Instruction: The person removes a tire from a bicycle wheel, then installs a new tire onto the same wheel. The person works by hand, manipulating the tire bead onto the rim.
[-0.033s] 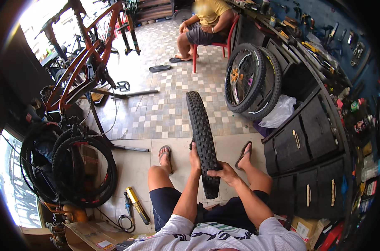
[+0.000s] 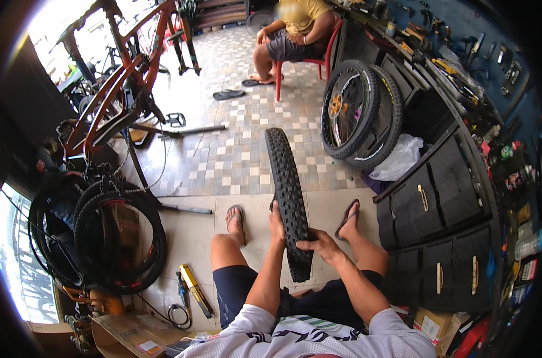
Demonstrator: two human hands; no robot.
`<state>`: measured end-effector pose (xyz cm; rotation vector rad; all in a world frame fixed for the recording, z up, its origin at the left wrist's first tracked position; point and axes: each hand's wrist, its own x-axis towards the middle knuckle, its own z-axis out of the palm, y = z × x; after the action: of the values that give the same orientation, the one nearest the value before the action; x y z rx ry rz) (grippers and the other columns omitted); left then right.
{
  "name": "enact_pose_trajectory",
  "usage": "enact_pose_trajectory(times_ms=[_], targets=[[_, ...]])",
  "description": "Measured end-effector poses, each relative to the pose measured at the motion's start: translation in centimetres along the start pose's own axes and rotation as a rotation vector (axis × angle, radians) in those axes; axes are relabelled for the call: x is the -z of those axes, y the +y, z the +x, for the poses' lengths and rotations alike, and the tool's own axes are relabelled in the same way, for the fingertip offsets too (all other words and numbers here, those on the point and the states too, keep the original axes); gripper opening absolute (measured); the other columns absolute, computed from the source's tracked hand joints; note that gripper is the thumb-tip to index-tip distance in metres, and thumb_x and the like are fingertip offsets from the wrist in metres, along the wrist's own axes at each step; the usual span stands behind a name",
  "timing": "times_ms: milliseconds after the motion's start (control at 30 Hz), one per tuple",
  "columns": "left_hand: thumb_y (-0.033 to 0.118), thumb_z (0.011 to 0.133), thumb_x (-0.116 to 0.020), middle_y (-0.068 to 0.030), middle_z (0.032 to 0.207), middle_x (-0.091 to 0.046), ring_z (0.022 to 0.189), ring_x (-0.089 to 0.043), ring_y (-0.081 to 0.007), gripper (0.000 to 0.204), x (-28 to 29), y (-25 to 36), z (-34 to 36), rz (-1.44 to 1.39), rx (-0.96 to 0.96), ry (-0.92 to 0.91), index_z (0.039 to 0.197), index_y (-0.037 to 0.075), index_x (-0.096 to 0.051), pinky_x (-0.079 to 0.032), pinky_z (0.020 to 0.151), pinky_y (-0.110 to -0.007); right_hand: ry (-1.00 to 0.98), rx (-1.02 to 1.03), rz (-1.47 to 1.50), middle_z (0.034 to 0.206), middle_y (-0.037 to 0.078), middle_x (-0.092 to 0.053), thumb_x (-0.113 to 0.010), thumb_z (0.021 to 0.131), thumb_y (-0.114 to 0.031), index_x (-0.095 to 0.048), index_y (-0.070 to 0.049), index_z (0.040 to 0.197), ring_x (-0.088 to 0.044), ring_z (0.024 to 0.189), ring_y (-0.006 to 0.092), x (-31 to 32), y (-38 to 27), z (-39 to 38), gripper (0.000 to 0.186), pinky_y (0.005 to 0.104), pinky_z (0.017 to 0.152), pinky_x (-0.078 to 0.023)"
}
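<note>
Both hands closed on a knobby black bicycle tyre (image 2: 287, 197) standing upright on edge at centre frame, between the knees: left hand (image 2: 277, 225) wrapped around its left side, grip shut over the tread, right hand (image 2: 323, 244) clasping its right side a little lower, fingers curled over the knobs. Tyre's lower end down near the lap, upper end reaching up toward the tiled floor (image 2: 235, 155) beyond. Flanked by two feet in flip-flops, left foot (image 2: 236, 221) just left of the tyre, right foot (image 2: 348, 218) just right, both on pale flat sheets laid on the floor. Further out at upper right, two spoked wheels (image 2: 360, 113) leaning against dark cabinets (image 2: 444, 203), with a white plastic bag (image 2: 396, 158) below them. At lower left, a stack of black tyres (image 2: 98, 238), and nearer the bottom edge a yellow tool (image 2: 194, 289) lying on the floor. At upper left, a red bicycle frame (image 2: 119, 89) held up on a stand. At top centre, another person (image 2: 289, 36) seated on a red chair, well apart from the tyre
</note>
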<state>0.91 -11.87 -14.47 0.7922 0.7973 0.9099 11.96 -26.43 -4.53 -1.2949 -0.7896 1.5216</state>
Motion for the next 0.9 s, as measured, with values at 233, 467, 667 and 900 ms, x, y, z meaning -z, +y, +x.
enact_pose_trajectory(times_ms=[233,467,667,900], targets=[[0.060,0.106,-0.042,-0.0126,0.102,-0.074,0.086,-0.069,-0.0185,0.073,-0.4,1.4,-1.5,0.108,-0.004,0.070,0.115,-0.006,-0.071,-0.054,0.082,-0.033,0.032,-0.017,0.002,0.122,0.011,-0.067,-0.080,0.085,-0.035,-0.061,0.004,0.133,-0.060,0.116,0.0205,-0.7,0.1,-0.7,0.064,0.0346,0.106,-0.044],[0.065,0.104,-0.041,-0.0107,0.094,-0.075,0.079,-0.067,-0.0175,0.078,-0.4,0.4,-0.6,0.149,-0.003,0.061,0.106,-0.005,-0.074,-0.053,0.079,-0.033,-0.034,-0.065,0.156,0.127,0.011,-0.064,-0.069,0.095,-0.042,-0.056,0.002,0.137,-0.058,0.118,0.0200,1.1,0.2,-2.0,0.062,0.0352,0.106,-0.043],[0.069,0.104,-0.038,-0.0087,0.089,-0.075,0.078,-0.067,-0.0170,0.080,-1.1,0.0,-0.9,0.121,0.099,0.011,0.105,-0.002,-0.075,-0.054,0.078,-0.032,-0.114,-0.015,0.360,0.133,0.008,-0.062,-0.066,0.093,-0.037,-0.052,-0.001,0.142,-0.057,0.123,0.0200,2.3,2.3,-1.7,0.062,0.0368,0.109,-0.040],[0.067,0.104,-0.039,-0.0140,0.112,-0.072,0.093,-0.070,-0.0205,0.079,-1.2,1.4,-2.6,0.227,0.061,0.012,0.125,-0.003,-0.066,-0.055,0.087,-0.035,-0.166,-0.082,0.429,0.131,0.004,-0.065,-0.072,0.087,-0.041,-0.055,-0.006,0.143,-0.058,0.122,0.0193,2.4,1.4,-0.7,0.069,0.0361,0.106,-0.042]])
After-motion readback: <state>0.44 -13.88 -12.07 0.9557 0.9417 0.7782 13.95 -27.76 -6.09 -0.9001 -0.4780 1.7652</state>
